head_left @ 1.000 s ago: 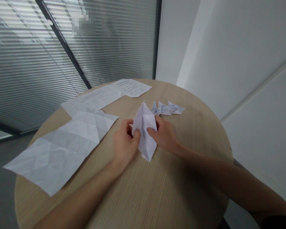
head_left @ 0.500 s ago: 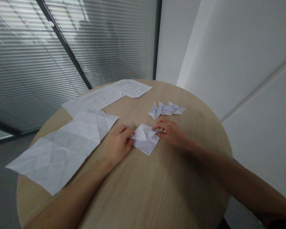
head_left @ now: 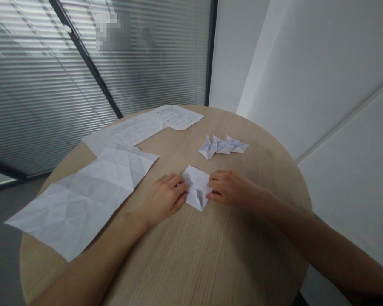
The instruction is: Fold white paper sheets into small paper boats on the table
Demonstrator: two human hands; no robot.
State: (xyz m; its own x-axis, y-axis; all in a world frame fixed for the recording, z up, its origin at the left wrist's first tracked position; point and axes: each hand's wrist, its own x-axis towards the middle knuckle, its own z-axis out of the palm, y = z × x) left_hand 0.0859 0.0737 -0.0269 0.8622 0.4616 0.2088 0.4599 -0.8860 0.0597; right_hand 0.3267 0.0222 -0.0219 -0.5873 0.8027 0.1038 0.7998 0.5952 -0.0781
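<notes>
Between my two hands, a small folded white paper [head_left: 197, 178] rests on the table, its lower half showing creased flaps. My left hand [head_left: 166, 196] has its curled fingers on the paper's left edge, the tips partly covering it. From the opposite side, the bent fingers of my right hand [head_left: 227, 188] grip the right edge. Just beyond my right hand, several folded paper pieces with raised points [head_left: 223, 146] sit in a row, touching one another.
A large creased white sheet [head_left: 83, 199] lies to the left, overhanging the edge of the round wooden table [head_left: 191, 263]. Printed sheets [head_left: 178, 117] lie at the far side. Blinds [head_left: 166, 72] and a white wall [head_left: 322, 76] stand beyond the table.
The folded paper's upper flaps have come down flatter, and its lower half now shows open creased flaps. Both hands have shifted from pinching the side corners to holding the sides.
</notes>
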